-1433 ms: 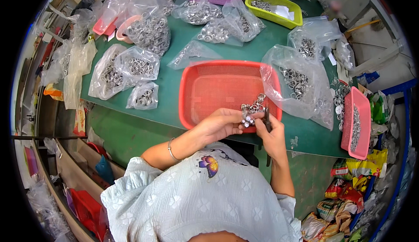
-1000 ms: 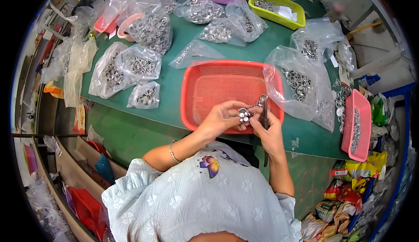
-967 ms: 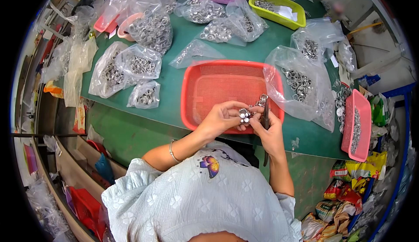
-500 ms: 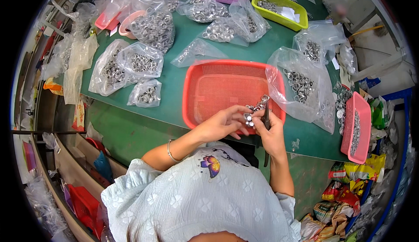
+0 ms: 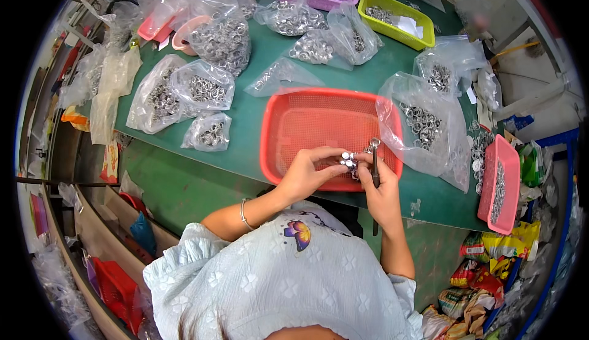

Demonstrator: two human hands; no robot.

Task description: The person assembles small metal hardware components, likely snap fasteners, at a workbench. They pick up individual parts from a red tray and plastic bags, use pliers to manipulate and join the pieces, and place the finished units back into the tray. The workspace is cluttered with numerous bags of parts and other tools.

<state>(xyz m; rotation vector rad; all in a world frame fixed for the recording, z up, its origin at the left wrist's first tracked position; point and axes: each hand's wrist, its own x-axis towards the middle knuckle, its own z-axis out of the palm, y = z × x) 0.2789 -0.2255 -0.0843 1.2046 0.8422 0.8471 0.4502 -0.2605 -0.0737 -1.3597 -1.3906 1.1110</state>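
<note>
Rings in a small silver cluster sit between my left hand's pinched thumb and fingers, at five o'clock in the red basket; my right hand, curled round a dark tool, brings fingertips beside them; a clear bag lies at three o'clock

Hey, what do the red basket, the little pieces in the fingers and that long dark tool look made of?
Red basket: likely moulded plastic, slightly glossy, with a mesh floor. Held pieces: probably polished metal, judging by silvery glints, though their pale round faces could be something else. Dark tool: perhaps metal, dull and slim, but too small to tell.
</note>
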